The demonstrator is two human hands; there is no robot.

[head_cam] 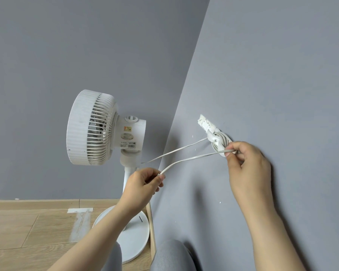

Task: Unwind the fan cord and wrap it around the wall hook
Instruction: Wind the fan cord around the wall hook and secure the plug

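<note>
grey walls (106,45), wooden floor (27,231)

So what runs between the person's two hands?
In the head view, a free stretch of the white fan cord spans from the left hand to the right hand.

Both forearms bare, reaching up from the bottom edge. The left hand (145,182) is lower and nearer centre, fingers curled, thumb and forefinger pinching the cord (192,157) at its tip. The right hand (247,167) is higher and further out, wrist bent, back of hand to camera, thumb and forefinger pinching the same cord.
</note>
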